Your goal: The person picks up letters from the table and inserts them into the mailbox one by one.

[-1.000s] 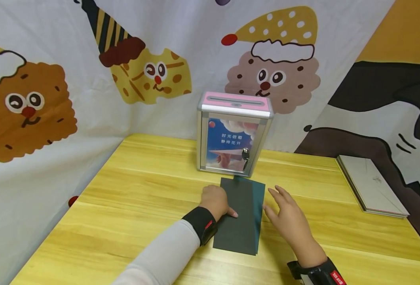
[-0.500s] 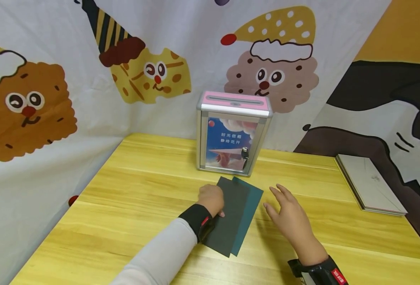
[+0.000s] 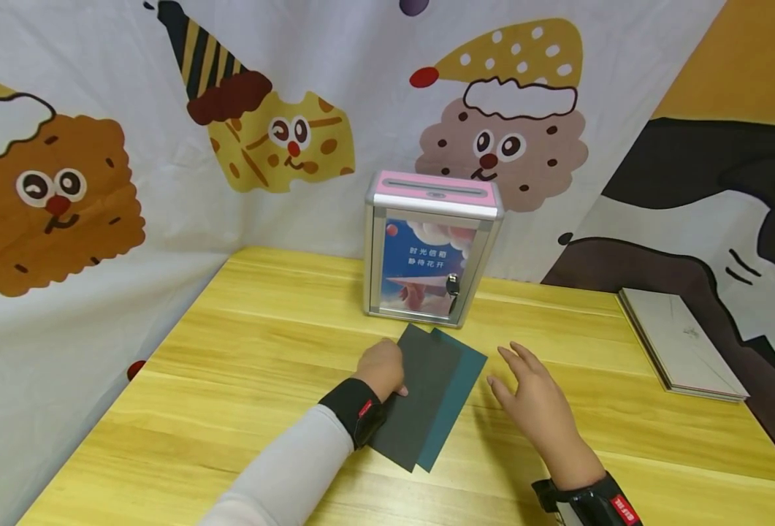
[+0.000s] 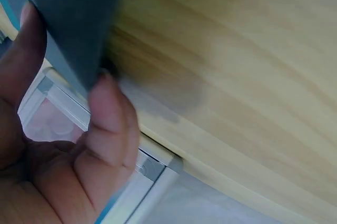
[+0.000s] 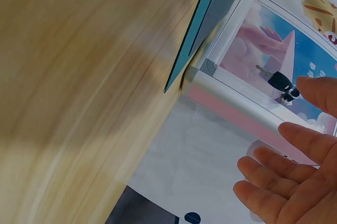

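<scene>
A dark grey paper sheet (image 3: 426,394) lies over a teal sheet (image 3: 458,405), both slanted on the table in front of the box. The teal one shows along the right side. My left hand (image 3: 380,369) pinches the grey sheet by its left edge; in the left wrist view its thumb (image 4: 31,40) presses one face and the fingers (image 4: 108,113) meet the edge. Right of the sheets, my right hand (image 3: 538,405) hovers with relaxed, spread fingers and holds nothing. The right wrist view shows this same hand (image 5: 295,176) in front of the box.
A silver-framed box (image 3: 429,248) with a pink slotted top and a key in its door stands just behind the sheets. A stack of pale flat items (image 3: 683,343) lies at the table's right edge. A printed cloth (image 3: 282,44) hangs behind the wooden table (image 3: 249,329).
My left hand has shifted left, its thumb drawing back from the grey sheet's middle to its edge. Both sheets have turned, near ends swinging left. My right hand stays almost in place.
</scene>
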